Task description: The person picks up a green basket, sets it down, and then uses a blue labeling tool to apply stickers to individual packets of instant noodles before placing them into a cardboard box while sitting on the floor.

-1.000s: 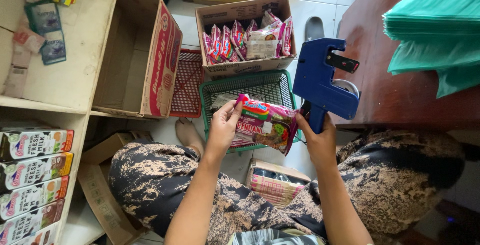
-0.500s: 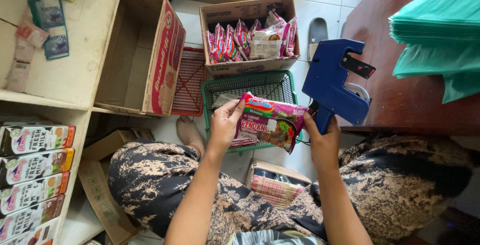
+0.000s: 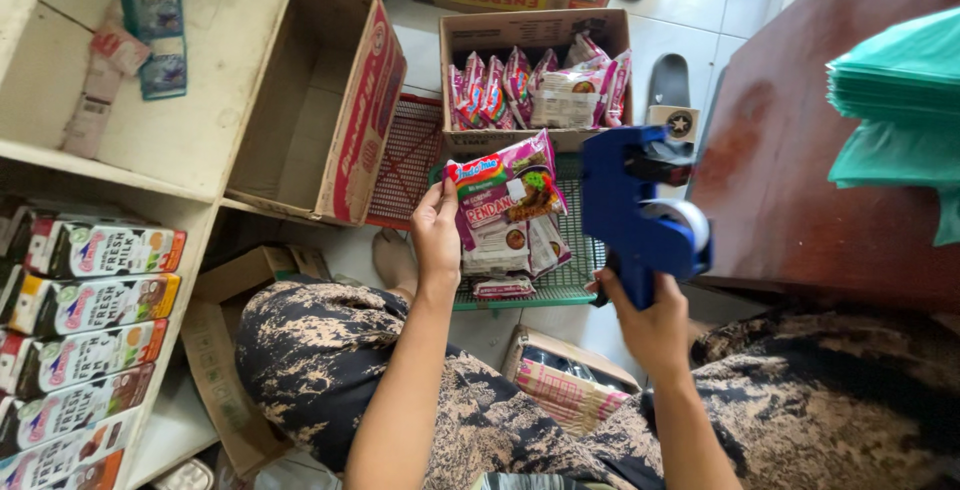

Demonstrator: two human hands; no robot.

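Observation:
My left hand (image 3: 437,233) holds a pink and purple noodle packet (image 3: 505,182) up by its left edge, above a green plastic basket (image 3: 575,286) that holds more packets. My right hand (image 3: 645,318) grips the handle of a blue price-label gun (image 3: 638,208), raised just right of the packet and apart from it. A cardboard box of similar pink packets (image 3: 540,85) stands on the floor beyond the basket.
An open empty cardboard box (image 3: 320,110) leans at the left beside a red basket (image 3: 405,165). Shelves at the far left hold milk cartons (image 3: 90,310). A dark wooden table (image 3: 800,170) with green bags (image 3: 900,100) is at right. A patterned packet (image 3: 565,390) lies by my knees.
The left hand has turned the noodle packet more upright and lifted it. The label gun has come off the packet and moved slightly right.

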